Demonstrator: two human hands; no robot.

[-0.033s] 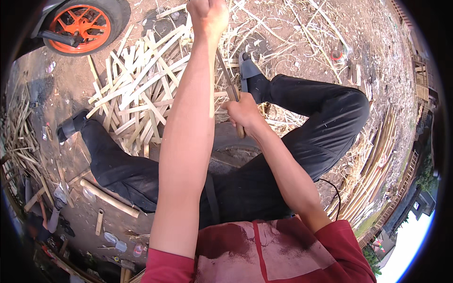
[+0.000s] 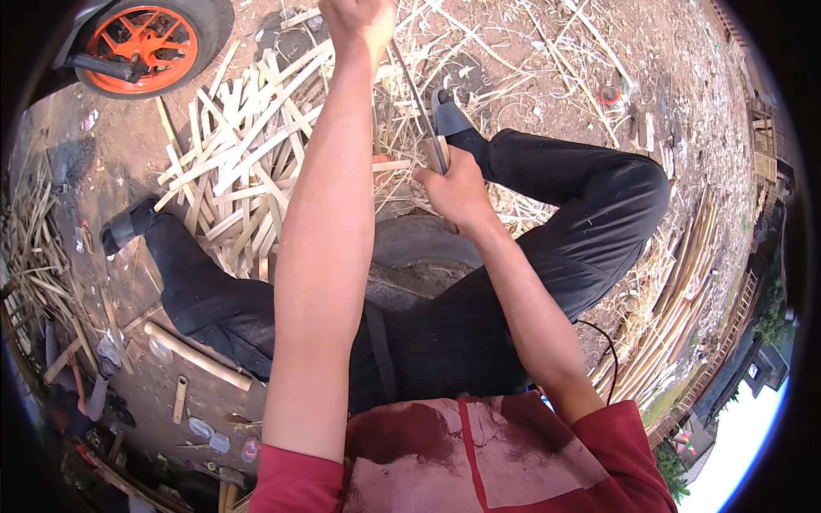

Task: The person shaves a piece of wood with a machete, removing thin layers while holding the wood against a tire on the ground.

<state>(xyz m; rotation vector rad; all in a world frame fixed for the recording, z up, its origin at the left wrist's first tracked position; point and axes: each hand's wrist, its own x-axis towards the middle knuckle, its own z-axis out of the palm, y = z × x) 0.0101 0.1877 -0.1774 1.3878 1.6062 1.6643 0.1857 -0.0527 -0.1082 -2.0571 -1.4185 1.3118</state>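
Observation:
My left hand (image 2: 359, 24) is raised at the top edge of the view, its fingers closed and partly cut off by the frame. Whatever it grips, if anything, lies out of sight. My right hand (image 2: 460, 190) is wrapped round the pale wooden handle of a knife (image 2: 416, 90). Its long, narrow dark blade points up and leftward, toward my left hand. Beyond my left forearm lies a loose heap of split bamboo strips (image 2: 248, 162) on the ground. Thin curled shavings (image 2: 402, 111) are scattered near the blade.
A black tyre (image 2: 428, 241) lies between my legs. At the upper left stands a motorbike wheel with an orange rim (image 2: 145, 47). Long bamboo poles (image 2: 676, 299) are bundled at right; a cut bamboo length (image 2: 198, 357) rests at left. Another person (image 2: 81, 402) is at the lower left.
My left arm has shifted a little to the left. My right hand has moved slightly right with the knife, uncovering more of the tyre.

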